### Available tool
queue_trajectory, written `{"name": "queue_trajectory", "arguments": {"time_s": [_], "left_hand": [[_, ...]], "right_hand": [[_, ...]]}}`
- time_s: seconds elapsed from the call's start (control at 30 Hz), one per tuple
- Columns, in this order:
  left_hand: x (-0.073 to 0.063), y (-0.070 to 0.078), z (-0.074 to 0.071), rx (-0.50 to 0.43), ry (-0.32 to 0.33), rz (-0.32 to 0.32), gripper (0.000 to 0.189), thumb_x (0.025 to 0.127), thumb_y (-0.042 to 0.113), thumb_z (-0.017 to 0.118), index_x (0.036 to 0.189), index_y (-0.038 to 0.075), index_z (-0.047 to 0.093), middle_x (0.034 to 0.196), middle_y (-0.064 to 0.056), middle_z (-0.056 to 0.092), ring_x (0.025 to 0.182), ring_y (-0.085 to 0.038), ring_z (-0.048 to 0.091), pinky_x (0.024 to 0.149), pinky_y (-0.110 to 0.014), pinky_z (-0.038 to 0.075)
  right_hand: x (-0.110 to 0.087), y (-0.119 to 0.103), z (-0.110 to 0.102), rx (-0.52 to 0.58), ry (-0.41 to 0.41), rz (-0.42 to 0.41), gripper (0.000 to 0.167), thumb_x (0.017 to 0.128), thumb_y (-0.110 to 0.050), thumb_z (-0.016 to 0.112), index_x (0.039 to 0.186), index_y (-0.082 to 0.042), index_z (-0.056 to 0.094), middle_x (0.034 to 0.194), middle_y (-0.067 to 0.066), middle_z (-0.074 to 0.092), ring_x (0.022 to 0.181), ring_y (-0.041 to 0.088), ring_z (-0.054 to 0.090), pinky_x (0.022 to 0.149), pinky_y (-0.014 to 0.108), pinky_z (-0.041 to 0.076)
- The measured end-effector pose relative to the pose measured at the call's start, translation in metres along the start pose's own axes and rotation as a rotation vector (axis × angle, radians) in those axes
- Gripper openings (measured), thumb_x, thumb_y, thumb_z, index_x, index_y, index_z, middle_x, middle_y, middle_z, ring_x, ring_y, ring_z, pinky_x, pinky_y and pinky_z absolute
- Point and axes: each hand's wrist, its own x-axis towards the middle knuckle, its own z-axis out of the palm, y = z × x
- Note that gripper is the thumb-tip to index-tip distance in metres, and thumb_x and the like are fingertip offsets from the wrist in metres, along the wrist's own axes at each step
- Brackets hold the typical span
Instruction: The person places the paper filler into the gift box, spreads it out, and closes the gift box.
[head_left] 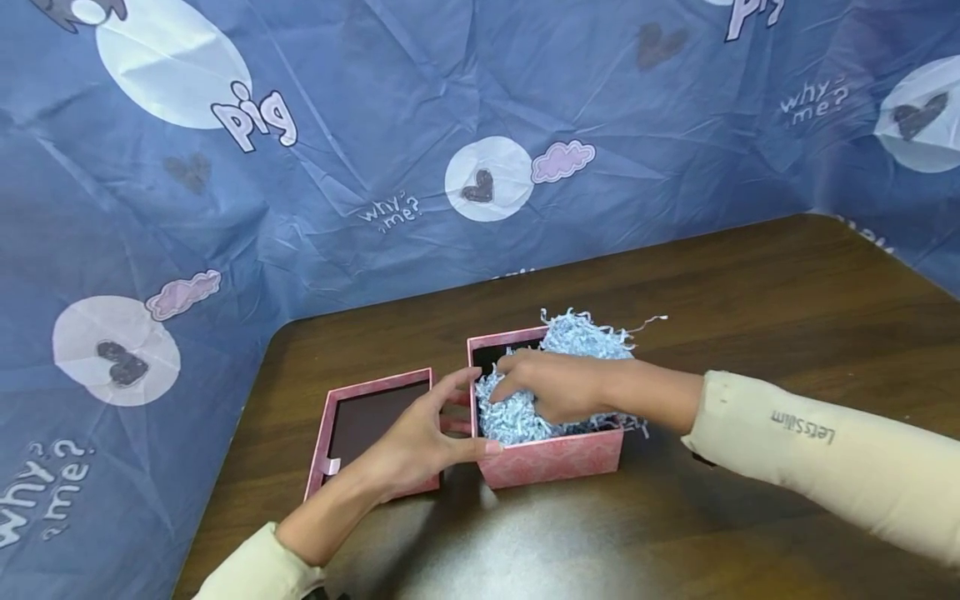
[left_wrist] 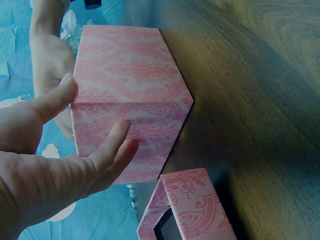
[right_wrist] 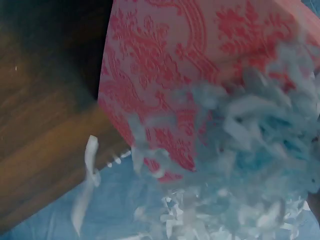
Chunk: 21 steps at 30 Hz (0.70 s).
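A pink patterned box [head_left: 555, 458], dark inside, stands on the table with light blue shredded paper [head_left: 513, 417] in it. More of the paper heaps over its right rim. My right hand [head_left: 566, 385] reaches into the box with bent fingers, gripping shredded paper; its fingertips are partly hidden there. My left hand [head_left: 420, 437] spans the box's left end, its thumb at the front corner. In the left wrist view, the extended fingers [left_wrist: 112, 145] touch the box's patterned side. Paper strands [right_wrist: 250, 135] hang blurred over the box wall in the right wrist view.
A pink-edged lid [head_left: 382, 417] with a dark inside and a light ribbon tab lies left of the box, partly behind my left arm. The brown wooden table [head_left: 750, 317] extends to the right. A blue printed cloth [head_left: 375, 125] hangs along the table's back and sides.
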Motion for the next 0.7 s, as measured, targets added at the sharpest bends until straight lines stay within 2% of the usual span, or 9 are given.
{"name": "queue_trajectory", "arguments": {"time_s": [0.1,0.23,0.37,0.43,0.57,0.7], "left_hand": [[0.0,0.0,0.0,-0.005,-0.002,0.003,0.082,0.08,0.008,0.079,0.148,0.018,0.035,0.132,-0.015,0.046,0.109,-0.032,0.057,0.08,-0.036,0.055],[0.0,-0.001,0.0,-0.02,-0.003,0.003,0.081,0.079,0.007,0.079,0.147,0.019,0.036,0.131,-0.016,0.047,0.108,-0.032,0.058,0.08,-0.036,0.055],[0.0,-0.001,0.0,-0.01,-0.007,-0.002,0.081,0.079,0.008,0.079,0.147,0.019,0.036,0.13,-0.016,0.047,0.109,-0.032,0.057,0.081,-0.036,0.055],[0.0,-0.001,0.0,0.002,-0.008,0.0,0.081,0.08,0.009,0.079,0.147,0.019,0.035,0.131,-0.016,0.047,0.11,-0.032,0.056,0.081,-0.037,0.054],[0.0,-0.001,0.0,0.013,-0.004,0.014,0.081,0.079,0.01,0.079,0.147,0.018,0.036,0.13,-0.016,0.047,0.109,-0.032,0.057,0.081,-0.037,0.054],[0.0,-0.001,0.001,0.008,0.001,0.017,0.081,0.079,0.009,0.08,0.147,0.018,0.036,0.129,-0.016,0.048,0.109,-0.032,0.058,0.081,-0.037,0.054]], "right_hand": [[0.0,-0.002,0.0,-0.044,0.008,0.019,0.061,0.078,0.02,0.05,0.126,-0.015,0.065,0.136,0.014,0.051,0.128,0.03,0.045,0.104,0.046,0.04],[-0.003,-0.007,-0.009,-0.133,0.039,0.031,0.057,0.081,0.01,0.057,0.13,-0.018,0.063,0.142,0.014,0.047,0.135,0.035,0.037,0.109,0.057,0.027],[-0.013,-0.013,-0.019,-0.213,0.078,0.031,0.048,0.088,-0.012,0.067,0.134,-0.021,0.059,0.148,0.01,0.042,0.139,0.034,0.032,0.11,0.064,0.014],[-0.02,-0.013,-0.022,-0.261,0.099,0.029,0.05,0.088,-0.024,0.069,0.137,-0.022,0.056,0.151,0.008,0.038,0.14,0.032,0.03,0.111,0.064,0.011],[-0.034,-0.011,-0.028,-0.312,0.139,0.033,0.064,0.089,-0.042,0.067,0.145,-0.022,0.045,0.156,0.008,0.029,0.144,0.031,0.022,0.112,0.063,-0.001],[-0.05,-0.005,-0.032,-0.312,0.161,0.069,0.073,0.091,-0.052,0.059,0.151,-0.022,0.032,0.16,0.006,0.017,0.146,0.032,0.012,0.11,0.063,-0.007]]}}
